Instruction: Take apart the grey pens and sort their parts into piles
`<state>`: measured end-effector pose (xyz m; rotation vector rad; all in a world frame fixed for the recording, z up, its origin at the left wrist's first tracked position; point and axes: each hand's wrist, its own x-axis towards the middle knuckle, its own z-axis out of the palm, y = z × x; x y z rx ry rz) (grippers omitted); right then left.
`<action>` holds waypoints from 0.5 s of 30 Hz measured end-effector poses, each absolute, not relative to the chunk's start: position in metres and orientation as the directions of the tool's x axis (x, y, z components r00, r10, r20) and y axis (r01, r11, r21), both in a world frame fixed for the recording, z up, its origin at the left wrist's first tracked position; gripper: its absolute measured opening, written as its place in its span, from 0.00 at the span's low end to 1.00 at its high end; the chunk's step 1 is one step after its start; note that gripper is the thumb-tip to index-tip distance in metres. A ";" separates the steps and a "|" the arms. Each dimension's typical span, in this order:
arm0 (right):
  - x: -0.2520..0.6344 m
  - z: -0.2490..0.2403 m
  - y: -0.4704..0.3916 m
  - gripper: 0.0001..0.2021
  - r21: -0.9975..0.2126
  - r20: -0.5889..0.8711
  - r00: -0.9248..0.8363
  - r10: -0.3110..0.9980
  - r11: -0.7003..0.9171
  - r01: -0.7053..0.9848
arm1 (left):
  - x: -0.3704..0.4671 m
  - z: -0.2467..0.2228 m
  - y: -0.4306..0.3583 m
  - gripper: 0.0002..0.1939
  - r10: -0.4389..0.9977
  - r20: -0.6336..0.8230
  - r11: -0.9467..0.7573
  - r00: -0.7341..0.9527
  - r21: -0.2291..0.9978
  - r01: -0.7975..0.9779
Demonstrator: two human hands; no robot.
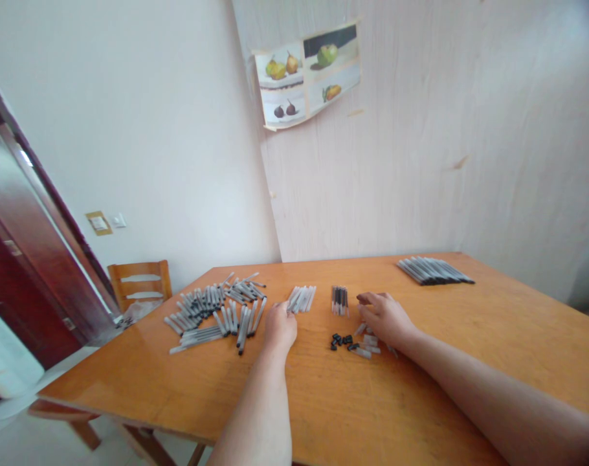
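My left hand [281, 328] is at the left edge of a row of clear pen barrels [303, 299]. Its fingers look curled in and partly hidden, so what they hold, if anything, does not show. My right hand [386, 318] hovers above a small pile of clear pen caps [369, 346], its fingers apart and pointing left. Just left of those fingertips lies a bundle of dark pen refills [340, 301]. Small black end plugs [342, 340] are scattered in front of the refills, beside the caps.
Many grey pens with black ends [204, 304] lie in a spread-out heap on the left of the wooden table [323, 408]. Another neat row of pens [434, 270] rests at the back right. A wooden chair [142, 281] stands beyond the left edge, and a wall rises behind.
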<state>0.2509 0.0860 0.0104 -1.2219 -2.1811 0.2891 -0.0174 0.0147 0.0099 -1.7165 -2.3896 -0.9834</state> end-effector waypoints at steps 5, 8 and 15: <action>0.251 0.010 0.087 0.18 -0.468 0.410 -0.382 0.828 0.551 0.691 | -0.016 0.009 0.016 0.21 0.850 0.358 0.206 -0.388 0.452 0.868; 0.251 0.010 0.086 0.18 -0.464 0.417 -0.381 0.825 0.554 0.691 | -0.018 0.007 0.017 0.22 0.851 0.349 0.190 -0.393 0.493 0.849; 0.253 0.011 0.085 0.18 -0.454 0.422 -0.394 0.817 0.566 0.688 | -0.019 0.006 0.016 0.18 0.817 0.391 0.166 -0.425 0.546 0.821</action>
